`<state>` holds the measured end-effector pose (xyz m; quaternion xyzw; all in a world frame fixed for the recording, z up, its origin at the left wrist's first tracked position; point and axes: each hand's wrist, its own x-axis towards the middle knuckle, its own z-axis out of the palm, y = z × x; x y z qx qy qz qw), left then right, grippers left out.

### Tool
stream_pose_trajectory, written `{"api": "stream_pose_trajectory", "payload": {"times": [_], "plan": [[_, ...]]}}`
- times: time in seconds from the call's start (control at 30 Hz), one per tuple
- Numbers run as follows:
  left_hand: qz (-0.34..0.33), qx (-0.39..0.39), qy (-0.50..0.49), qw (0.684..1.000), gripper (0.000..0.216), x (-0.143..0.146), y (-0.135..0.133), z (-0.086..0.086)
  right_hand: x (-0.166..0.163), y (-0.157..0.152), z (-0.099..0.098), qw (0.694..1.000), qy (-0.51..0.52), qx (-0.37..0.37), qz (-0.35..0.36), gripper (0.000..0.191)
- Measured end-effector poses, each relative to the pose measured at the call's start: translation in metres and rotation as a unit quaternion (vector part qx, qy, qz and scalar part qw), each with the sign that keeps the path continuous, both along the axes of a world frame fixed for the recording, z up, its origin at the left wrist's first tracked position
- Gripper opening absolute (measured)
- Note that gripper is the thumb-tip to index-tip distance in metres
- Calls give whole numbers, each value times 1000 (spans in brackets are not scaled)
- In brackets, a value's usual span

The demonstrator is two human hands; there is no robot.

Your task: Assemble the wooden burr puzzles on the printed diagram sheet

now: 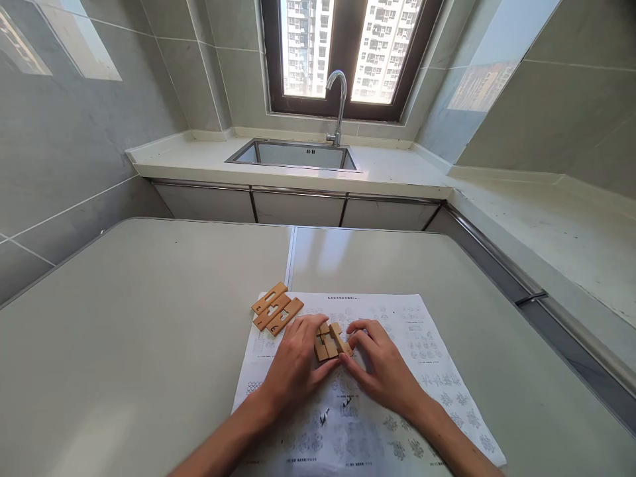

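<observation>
A small cluster of wooden puzzle blocks (328, 344) lies on a printed paper sheet (400, 344). My left hand (294, 361) curves round its left side, with the thumb along the near edge and the fingers over the far edge. On the other side, my right hand (381, 366) has its thumb and bent fingers at an upright wooden block (338, 338) on the cluster's right. Three flat wooden pieces with cut-out slots (278, 309) lie side by side at the sheet's upper left corner, beyond my left hand.
The sheet carries rows of small drawings and lies on a pale table (149, 331) with a seam (291, 255) running away from me. Past the table are a counter (392, 165), a sink (298, 156), a faucet (340, 109) and a window. Another counter (561, 225) runs along the right.
</observation>
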<state>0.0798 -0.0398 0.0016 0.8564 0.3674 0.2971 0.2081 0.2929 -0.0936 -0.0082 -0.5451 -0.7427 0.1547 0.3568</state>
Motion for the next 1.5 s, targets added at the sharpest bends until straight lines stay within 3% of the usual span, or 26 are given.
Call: {"api": "stream_pose_trajectory", "payload": {"times": [0.1, 0.43, 0.83, 0.97, 1.2, 1.5], "plan": [[-15, 12, 17, 1000, 65, 0, -1, 2, -1, -1, 5, 1000, -4, -5, 27, 2], [1, 55, 64, 996, 43, -1, 1, 6, -1, -3, 7, 998, -3, -20, 68, 21], [28, 217, 99, 971, 33, -10, 8, 17, 0, -1, 6, 998, 6, -31, 61, 18], [-24, 184, 81, 979, 27, -1, -6, 19, 0, -1, 6, 998, 9, -27, 60, 19], [-110, 104, 119, 981, 24, 7, -20, 4, 1, 0, 6, 998, 17, -14, 61, 23], [-119, 44, 170, 977, 11, 6, -17, 4, 1, 0, 6, 998, 25, -25, 58, 21]]}}
